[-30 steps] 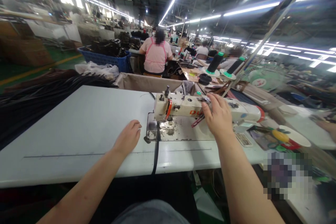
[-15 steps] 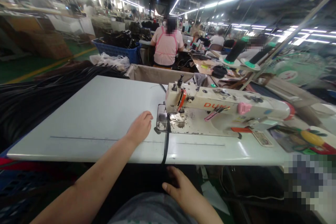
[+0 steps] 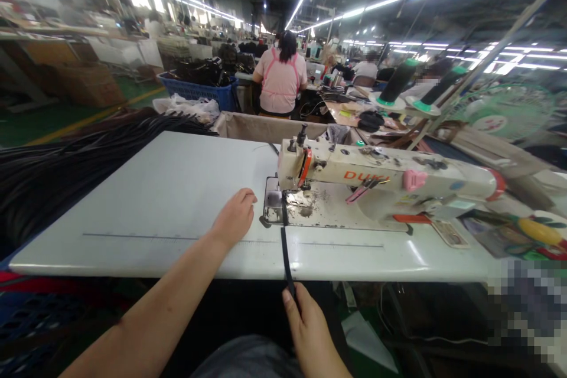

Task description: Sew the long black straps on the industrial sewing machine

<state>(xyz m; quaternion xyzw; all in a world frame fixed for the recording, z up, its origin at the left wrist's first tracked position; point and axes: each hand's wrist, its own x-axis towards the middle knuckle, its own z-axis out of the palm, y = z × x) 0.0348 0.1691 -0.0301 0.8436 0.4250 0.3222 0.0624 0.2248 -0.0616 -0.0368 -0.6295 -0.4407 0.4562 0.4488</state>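
A cream sewing machine (image 3: 381, 180) stands on the white table (image 3: 146, 201). A narrow black strap (image 3: 286, 251) runs from under its needle over the table's front edge. My right hand (image 3: 310, 331) is below that edge, with fingers closed on the strap's lower end. My left hand (image 3: 234, 218) rests on the table just left of the metal needle plate (image 3: 319, 212), fingers curled loosely, holding nothing.
A heap of black straps (image 3: 53, 171) lies at the left. Thread cones (image 3: 398, 85) stand behind the machine. Scissors and small items (image 3: 527, 233) lie at the right. A person in pink (image 3: 280, 80) sits ahead beside a blue crate (image 3: 199, 91).
My right hand left the top of the machine, dropped below the table edge and took hold of the strap. The left hand stayed put.
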